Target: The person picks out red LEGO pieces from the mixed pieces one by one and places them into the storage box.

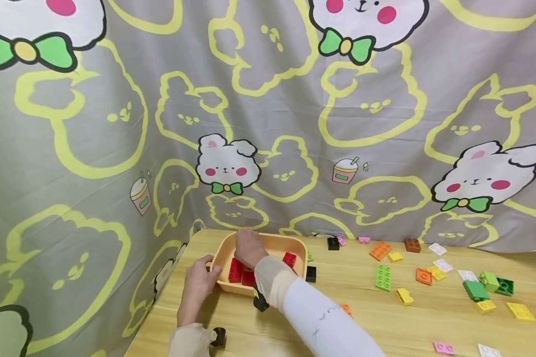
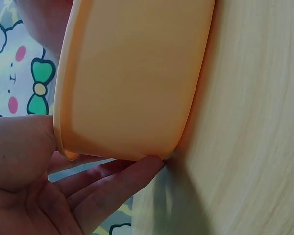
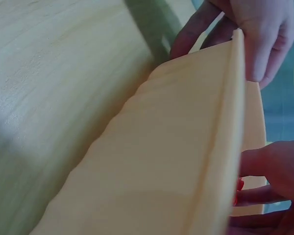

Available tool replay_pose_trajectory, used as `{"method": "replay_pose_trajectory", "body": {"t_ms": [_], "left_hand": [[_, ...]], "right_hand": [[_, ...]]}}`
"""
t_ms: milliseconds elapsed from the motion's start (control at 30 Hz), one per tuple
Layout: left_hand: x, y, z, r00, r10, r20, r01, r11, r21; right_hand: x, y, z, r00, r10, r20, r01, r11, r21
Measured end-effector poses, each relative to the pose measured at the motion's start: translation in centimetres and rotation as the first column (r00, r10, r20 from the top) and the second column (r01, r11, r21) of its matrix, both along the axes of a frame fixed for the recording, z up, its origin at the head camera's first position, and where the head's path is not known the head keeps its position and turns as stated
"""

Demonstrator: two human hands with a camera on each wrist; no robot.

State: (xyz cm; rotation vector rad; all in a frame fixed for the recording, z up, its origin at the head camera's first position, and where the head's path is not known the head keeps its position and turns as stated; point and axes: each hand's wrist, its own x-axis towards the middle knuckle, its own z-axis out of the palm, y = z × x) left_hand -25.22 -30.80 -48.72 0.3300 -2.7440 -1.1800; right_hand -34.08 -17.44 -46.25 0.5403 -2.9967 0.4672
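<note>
A light orange plastic basin [image 1: 268,240] stands on the table near the back curtain, with several red toy bricks [image 1: 235,270] inside. My left hand [image 1: 198,282] grips its left end. In the left wrist view the thumb side of the left hand [image 2: 34,171] is at the rim and the fingers lie along the outer wall. My right hand [image 1: 250,249] reaches down into the basin among the red bricks. In the right wrist view, a bit of red shows by the fingers of the right hand [image 3: 274,186]; the basin wall hides the fingertips, so a hold is unclear.
Right of the basin lie scattered toy bricks, among them a black brick [image 1: 333,243], a long green brick [image 1: 383,277], an orange brick [image 1: 380,251] and a yellow brick [image 1: 520,311]. A patterned grey curtain [image 1: 290,114] hangs behind and left of the wooden table [image 1: 384,327].
</note>
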Motion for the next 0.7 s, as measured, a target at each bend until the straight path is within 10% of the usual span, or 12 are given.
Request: {"method": "replay_pose_trajectory", "body": {"t_ms": [700], "left_hand": [[0.21, 0.19, 0.29, 1.000, -0.012, 0.006, 0.012, 0.999, 0.035]], "right_hand": [[0.74, 0.35, 0.38, 1.000, 0.002, 0.013, -0.003, 0.994, 0.110]]}}
